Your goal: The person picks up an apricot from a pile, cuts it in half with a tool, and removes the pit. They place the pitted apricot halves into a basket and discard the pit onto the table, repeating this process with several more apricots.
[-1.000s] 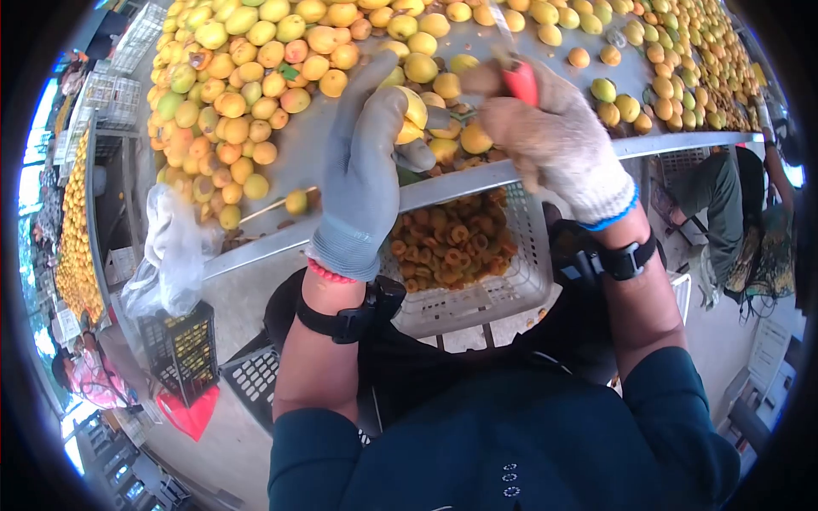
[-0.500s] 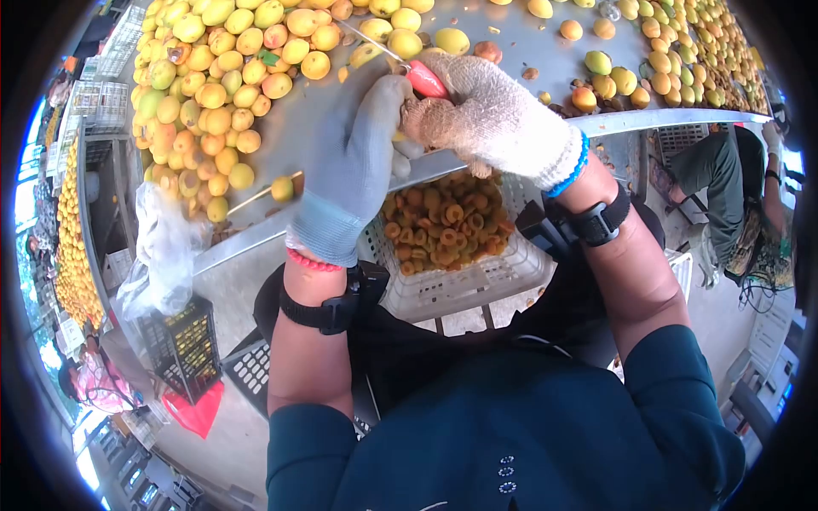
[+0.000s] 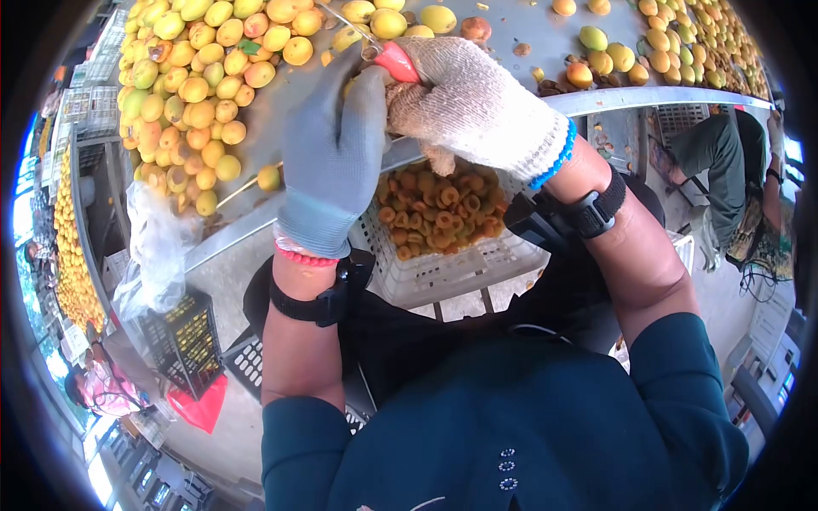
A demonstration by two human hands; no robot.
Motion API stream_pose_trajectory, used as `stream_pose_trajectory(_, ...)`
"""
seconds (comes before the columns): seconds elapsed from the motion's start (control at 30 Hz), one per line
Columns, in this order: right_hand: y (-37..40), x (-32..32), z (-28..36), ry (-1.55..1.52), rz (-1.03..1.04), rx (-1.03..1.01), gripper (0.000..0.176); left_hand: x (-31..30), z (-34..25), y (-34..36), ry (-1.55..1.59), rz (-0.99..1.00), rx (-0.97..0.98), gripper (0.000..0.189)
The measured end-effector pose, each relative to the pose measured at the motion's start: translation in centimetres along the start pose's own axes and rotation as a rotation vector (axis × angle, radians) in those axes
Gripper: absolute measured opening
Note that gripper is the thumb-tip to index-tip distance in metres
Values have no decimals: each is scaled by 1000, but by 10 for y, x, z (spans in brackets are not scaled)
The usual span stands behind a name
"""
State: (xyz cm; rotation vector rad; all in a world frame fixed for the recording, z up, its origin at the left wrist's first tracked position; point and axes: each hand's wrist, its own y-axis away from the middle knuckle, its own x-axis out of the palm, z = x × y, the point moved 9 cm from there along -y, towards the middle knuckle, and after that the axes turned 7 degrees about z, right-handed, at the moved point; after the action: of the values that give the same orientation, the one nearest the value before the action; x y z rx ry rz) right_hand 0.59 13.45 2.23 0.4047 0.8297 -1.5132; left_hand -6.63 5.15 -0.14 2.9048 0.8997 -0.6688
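Note:
My right hand [image 3: 477,102], in a whitish knit glove with brown stains, is closed round the red handle of a small knife [image 3: 398,63]. Its thin metal blade points up and left, over the fruit table. My left hand [image 3: 336,140], in a grey coated glove, is curled closed against the right one. A sliver of yellow at its fingers looks like an apricot, mostly hidden. Below the hands, a white plastic basket [image 3: 434,285] holds cut, hollowed apricot pieces [image 3: 441,209].
Whole yellow apricots [image 3: 200,111] are heaped on the left of the metal table [image 3: 277,140]; more lie on its right. A plastic bag [image 3: 155,247] hangs at the table edge above a dark crate [image 3: 183,345]. Another person's leg [image 3: 711,153] shows at right.
Both hands have shifted slightly left and up in view, still together, with the knife still in the right. The table and basket have shifted the same way.

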Motion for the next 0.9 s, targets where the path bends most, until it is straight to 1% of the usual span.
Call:
stream_pose_trajectory(0.1, 0, 4, -3, 18, -6, -31, 16, 2, -3, 1, -78, 6, 100, 36)
stream_pose_trajectory(0.13, 1, 4, -6, 9, -7, -45, 16, 1, -8, 0, -162, -8, 204, 36)
stream_pose_trajectory(0.17, 2, 3, -1, 121, -42, -129, 15, 1, -13, 1, -247, -30, 306, 36)
stream_pose_trajectory(0.2, 3, 3, 5, 235, -77, -214, 14, 0, -19, 1, -386, -66, 477, 35)
stream_pose_trajectory(0.23, 6, 5, 11, 351, -111, -299, 12, 2, -19, 2, -405, -79, 507, 35)
stream_pose_trajectory(0.27, 6, 6, 7, 321, -121, -288, 13, 3, -21, 3, -424, -92, 536, 35)
stream_pose_trajectory(0.33, 7, 10, 3, 260, -142, -269, 13, 3, -10, 1, -252, -64, 336, 35)
stream_pose_trajectory(0.4, 3, 10, -15, -53, -98, -15, 13, 3, 1, 0, -125, -38, 189, 36)
stream_pose_trajectory(0.47, 7, 12, 0, 338, -187, -234, 14, 5, 8, 0, -15, -23, 67, 37)
stream_pose_trajectory(0.53, 8, 13, -5, 255, -136, -204, 12, 7, 10, 0, 98, -27, -55, 39)
stream_pose_trajectory(0.6, 6, 15, -12, 130, -108, -146, 12, 10, 10, 2, 134, 15, -99, 42)
stream_pose_trajectory(0.7, 11, 1, -29, -355, -81, 265, 18, 13, 20, 0, 322, 18, -246, 41)
stream_pose_trajectory(0.73, 13, -2, -30, -339, -88, 349, 20, 17, 25, 0, 410, 9, -310, 39)
stream_pose_trajectory(0.8, 18, -3, -37, -312, -102, 515, 24, 16, 9, -1, 252, -54, -246, 43)
stream_pose_trajectory(0.83, 17, -7, -31, -239, -200, 392, 28, 15, 3, -1, 173, -84, -217, 46)
stream_pose_trajectory(0.9, 16, -10, -30, -203, -218, 339, 28, 16, 10, -1, 228, -66, -198, 44)
